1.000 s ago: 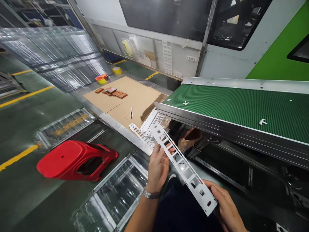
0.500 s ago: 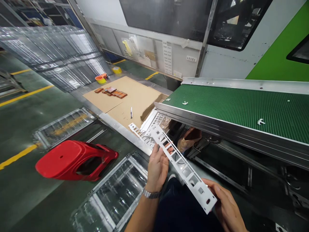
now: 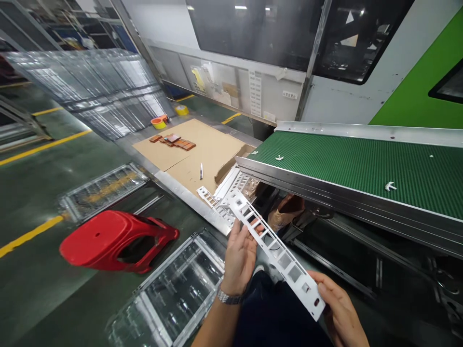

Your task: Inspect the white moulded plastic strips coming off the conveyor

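Note:
A long white slotted plastic strip (image 3: 298, 284), with a row of rectangular windows and a hole near each end, slants across in front of me. My left hand (image 3: 239, 258) holds it toward its far end, palm up, with fingertips behind it. Closed on the near right end is my right hand (image 3: 339, 306), thumb on the edge and the other fingers partly hidden underneath. Just beyond the strip's far end, similar white strips (image 3: 213, 202) lie at the table edge beside an open carton (image 3: 227, 166).
A green conveyor belt (image 3: 336, 164) carrying small white pieces runs along the right. On the cardboard-covered table (image 3: 213, 140) lie orange-brown blocks (image 3: 177, 141), a knife-like tool (image 3: 201, 171) and tape rolls (image 3: 158, 123). A red stool (image 3: 97, 236) and clear trays (image 3: 181, 284) stand at the left.
The whole view has shifted slightly, with things appearing a little lower and farther right. Both hands keep their hold on the white strip, which stays at nearly the same slant.

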Demonstrator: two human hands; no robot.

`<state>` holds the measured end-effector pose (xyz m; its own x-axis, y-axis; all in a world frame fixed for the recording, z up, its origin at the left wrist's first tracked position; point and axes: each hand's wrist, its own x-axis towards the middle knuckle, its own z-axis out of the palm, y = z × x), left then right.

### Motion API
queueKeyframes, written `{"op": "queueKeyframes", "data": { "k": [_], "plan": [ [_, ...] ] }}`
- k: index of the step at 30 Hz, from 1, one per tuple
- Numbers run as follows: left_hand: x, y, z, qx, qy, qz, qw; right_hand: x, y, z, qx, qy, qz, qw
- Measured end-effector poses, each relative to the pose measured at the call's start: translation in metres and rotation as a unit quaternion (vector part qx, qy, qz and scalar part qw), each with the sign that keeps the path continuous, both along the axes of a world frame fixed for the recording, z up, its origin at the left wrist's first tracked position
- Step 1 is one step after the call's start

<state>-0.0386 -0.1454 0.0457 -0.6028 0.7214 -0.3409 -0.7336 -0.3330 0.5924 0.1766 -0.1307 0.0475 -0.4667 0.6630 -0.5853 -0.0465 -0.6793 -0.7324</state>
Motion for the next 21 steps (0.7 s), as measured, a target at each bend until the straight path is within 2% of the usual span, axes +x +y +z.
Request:
{"op": "queueKeyframes", "data": {
  "k": [4,10,18,21],
  "plan": [
    [0.004,-0.005,0.004,-0.007,0.008,-0.008,1.0,0.003,-0.001,-0.007,-0.033,0.021,-0.012,0.999],
    [0.008,-0.011,0.008,0.014,0.035,-0.013,0.999,0.005,-0.004,-0.009,-0.079,0.062,-0.043,0.994],
    [0.012,-0.016,0.01,0.024,0.053,-0.015,0.998,0.008,-0.008,-0.02,-0.112,0.029,-0.088,0.989],
    [0.012,-0.016,0.009,0.026,0.064,-0.024,0.997,0.011,-0.008,-0.028,-0.1,0.021,-0.099,0.99]
  ]
}}
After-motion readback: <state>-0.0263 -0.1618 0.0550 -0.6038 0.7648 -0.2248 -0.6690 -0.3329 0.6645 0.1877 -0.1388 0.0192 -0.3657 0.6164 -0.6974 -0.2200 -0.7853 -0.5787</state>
